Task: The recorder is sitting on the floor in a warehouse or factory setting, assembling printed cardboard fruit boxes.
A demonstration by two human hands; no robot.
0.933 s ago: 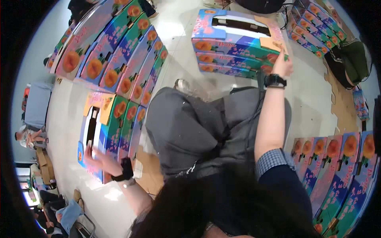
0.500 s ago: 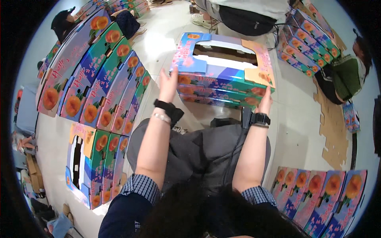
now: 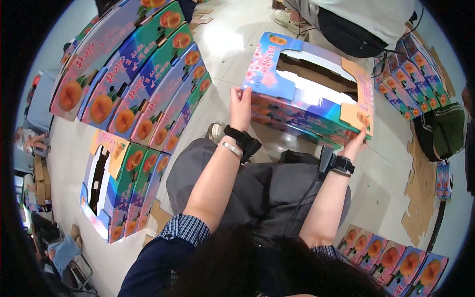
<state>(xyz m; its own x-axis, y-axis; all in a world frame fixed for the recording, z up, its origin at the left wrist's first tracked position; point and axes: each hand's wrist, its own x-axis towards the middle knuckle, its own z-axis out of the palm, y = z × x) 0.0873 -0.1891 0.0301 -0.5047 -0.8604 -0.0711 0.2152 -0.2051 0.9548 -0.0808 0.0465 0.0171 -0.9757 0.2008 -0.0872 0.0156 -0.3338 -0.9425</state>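
A cardboard fruit box [image 3: 316, 101], printed with orange fruit and pink blossoms, lies on top of similar boxes in front of my knees. Its top has a long cut-out, and brown cardboard shows inside. My left hand [image 3: 241, 106] grips the near left corner with the fingers closed at its edge. At the near right corner, my right hand [image 3: 355, 143] is closed on the box, its thumb at the rim. Part of the fingers is hidden on both hands. The lower boxes [image 3: 297, 129] show only along their near side.
Tall stacks of fruit boxes [image 3: 123, 106] stand left, with a shorter stack [image 3: 121, 198] nearer me. More stacks are at lower right [image 3: 396, 260] and far right [image 3: 413, 74]. A person with a black bag [image 3: 349, 32] is beyond the box. Torn cardboard [image 3: 420, 188] lies right.
The view has shifted, so the boxes and both hands appear farther right, with the box more slanted. My left fingers have drawn together at the corner; my right hand stays at its corner.
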